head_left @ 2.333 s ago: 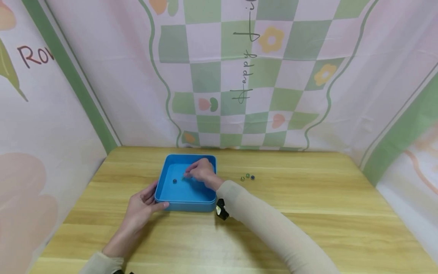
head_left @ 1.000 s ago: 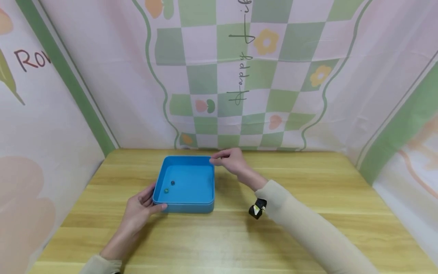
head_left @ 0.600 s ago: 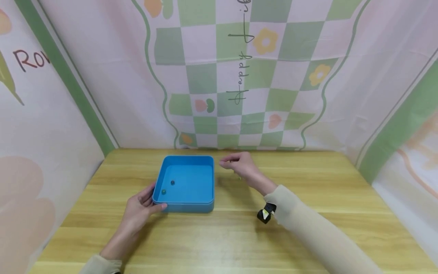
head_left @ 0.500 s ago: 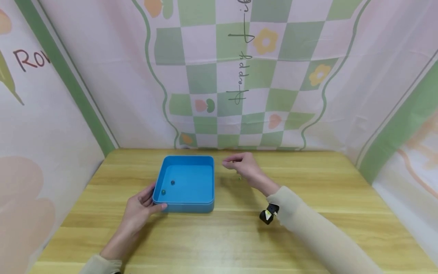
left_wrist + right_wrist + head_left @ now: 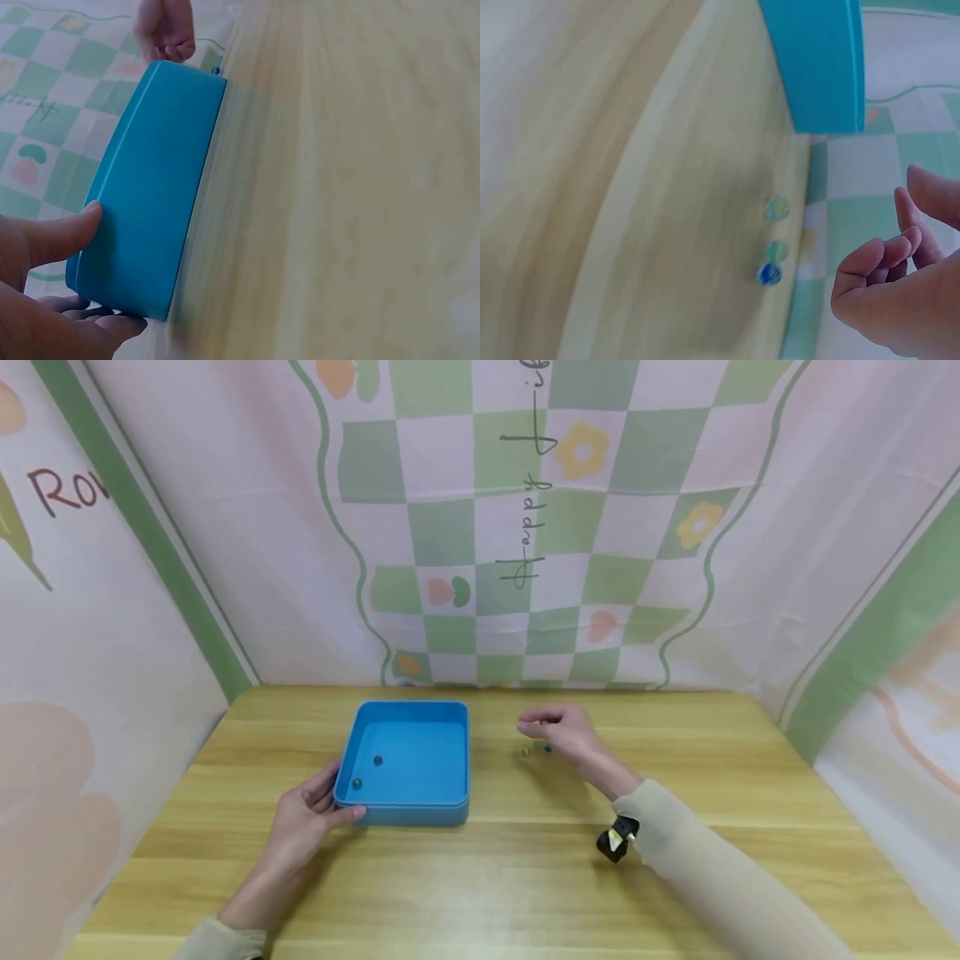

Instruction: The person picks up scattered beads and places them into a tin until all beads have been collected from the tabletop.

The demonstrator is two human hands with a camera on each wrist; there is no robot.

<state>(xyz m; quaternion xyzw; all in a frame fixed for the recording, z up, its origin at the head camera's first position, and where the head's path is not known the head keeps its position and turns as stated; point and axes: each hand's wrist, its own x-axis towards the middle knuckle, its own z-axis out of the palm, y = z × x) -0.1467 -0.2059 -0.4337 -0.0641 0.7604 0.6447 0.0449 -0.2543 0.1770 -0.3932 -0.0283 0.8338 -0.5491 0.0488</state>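
Note:
A square blue box point(image 5: 408, 813) stands on the table with two marbles inside, a dark marble point(image 5: 378, 761) and a greenish marble point(image 5: 357, 783) near its front left corner. My left hand point(image 5: 303, 822) grips that corner, thumb on the front wall and fingers against the left side. To the right of the box, my right hand point(image 5: 572, 739) hovers over the table with loosely curled fingers and nothing held. Below it, in the right wrist view, lie a clear marble point(image 5: 777, 208), a pale green marble point(image 5: 776, 250) and a blue marble point(image 5: 769, 274).
The wooden table point(image 5: 510, 893) ends at a patterned curtain point(image 5: 510, 527) behind the box. A black wrist camera point(image 5: 618, 838) hangs under the right sleeve point(image 5: 712, 860).
My right hand has let a greenish marble go inside the box and moved out to the right, above the loose marbles. That marble has rolled toward the front left corner. My left hand stays put.

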